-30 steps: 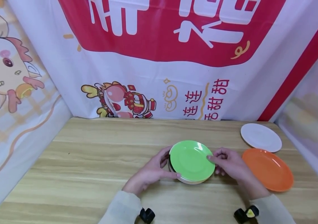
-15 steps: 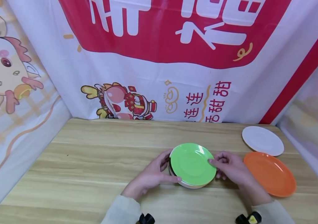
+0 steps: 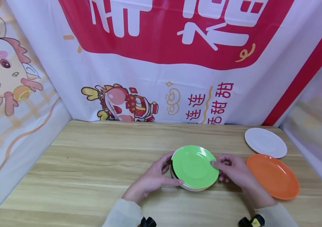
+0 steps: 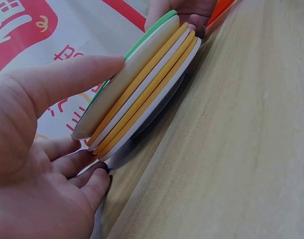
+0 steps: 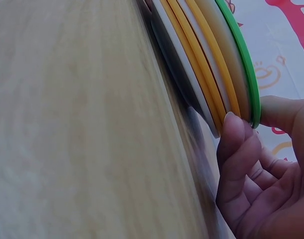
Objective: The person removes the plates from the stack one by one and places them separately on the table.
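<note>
Several plates sit together between my hands in one stack [image 4: 142, 88], with the green plate [image 3: 195, 166] on top, over toward the right half of the table [image 3: 92, 176]. As far as I can judge, the gathered part is well along: from the side I see a cream layer under the green one, then orange and white edges lying one against another, and something dark at the bottom that I can't make out as a foot, another layer or just shadow. The edges run fairly even, though the green plate sits a little off to one side of those below, so the lining-up doesn't look quite finished to me. My left hand [image 3: 155, 176] grips the stack's left side, thumb along the upper rim and fingers against the lower edges. My right hand [image 3: 234, 168] pinches the opposite side, its thumb on the green rim and its curled fingers on the layers beneath. Neither hand has let go. Whether the stack bears fully on the table or is slightly raised, I can't tell. Two pieces lie outside it: the orange plate [image 3: 272, 176], beyond my right wrist, and the white plate [image 3: 266, 142], just behind that one. If anything is left to do, I'd judge it concerns those two.
</note>
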### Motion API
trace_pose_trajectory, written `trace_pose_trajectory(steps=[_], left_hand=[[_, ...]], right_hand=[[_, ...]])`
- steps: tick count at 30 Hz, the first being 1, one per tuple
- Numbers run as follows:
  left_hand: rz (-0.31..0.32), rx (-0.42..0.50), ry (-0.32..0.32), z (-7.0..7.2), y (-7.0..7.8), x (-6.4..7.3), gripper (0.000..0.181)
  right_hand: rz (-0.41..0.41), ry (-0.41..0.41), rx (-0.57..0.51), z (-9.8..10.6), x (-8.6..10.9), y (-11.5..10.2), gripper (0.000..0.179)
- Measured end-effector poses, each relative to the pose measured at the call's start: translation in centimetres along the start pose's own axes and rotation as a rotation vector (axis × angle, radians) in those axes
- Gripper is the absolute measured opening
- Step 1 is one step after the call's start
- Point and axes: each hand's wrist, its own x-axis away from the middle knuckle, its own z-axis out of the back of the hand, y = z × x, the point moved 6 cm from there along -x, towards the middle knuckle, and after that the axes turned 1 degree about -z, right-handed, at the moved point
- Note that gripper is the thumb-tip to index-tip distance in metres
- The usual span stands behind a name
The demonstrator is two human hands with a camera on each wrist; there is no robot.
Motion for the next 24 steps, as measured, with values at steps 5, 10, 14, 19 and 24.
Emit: trace_pose_trajectory(steps=[5,10,14,19,24], left_hand=[[0.003,0.002,0.001,0.0,-0.1,-0.1,0.103],[0.009,0.000,0.005,0.0,-0.2,0.0,0.103],[0.013,0.003,0.002,0.0,-0.3,0.0,0.105],[0.016,0.006,-0.008,0.0,-0.3,0.0,0.106],[0.041,-0.026,-0.011,-0.1,-0.4,0.2,0.117]], right_hand=[[-0.008,0.000,-0.007,0.1,-0.1,0.0,0.040],[-0.005,-0.002,-0.012,0.4,-0.2,0.0,0.039],[-0.012,0.003,-0.017,0.7,-0.2,0.0,0.040],[-0.027,-0.001,-0.044,1.0,-0.2,-0.1,0.041],[-0.028,-0.010,-0.066,1.3,-0.2,-0.1,0.047]])
